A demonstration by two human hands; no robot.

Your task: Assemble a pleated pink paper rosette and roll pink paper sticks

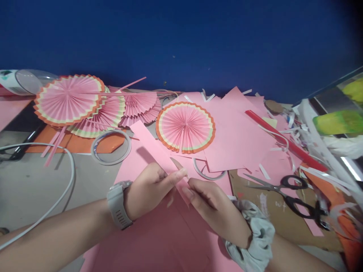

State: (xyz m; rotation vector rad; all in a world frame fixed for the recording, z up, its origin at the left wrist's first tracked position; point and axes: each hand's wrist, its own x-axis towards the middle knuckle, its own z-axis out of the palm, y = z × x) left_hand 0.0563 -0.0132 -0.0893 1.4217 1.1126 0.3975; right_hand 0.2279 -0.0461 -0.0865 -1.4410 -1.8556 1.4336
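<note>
A long pink paper strip [150, 145] slants up and to the left from between my two hands. My left hand [154, 187] is closed on it, thumb pressed flat on top. Right beside it, my right hand [211, 206] pinches the strip's lower end between thumb and fingers. A small pointed shape [176, 163] shows beside the strip; I cannot tell what it is. Beneath both hands lie large pink paper sheets [159, 241]. Just beyond them rests a round pleated paper fan [185, 126] in pink with pale yellow and orange edging.
More pleated fans [69, 100] overlap at the left. Tape rolls [111, 147] lie left and centre, one partly under paper. Black-handled scissors [283, 190] rest on brown cardboard [272, 223] at right, near a red strip [286, 139] and paper scraps. A white cable [72, 170] curves at left.
</note>
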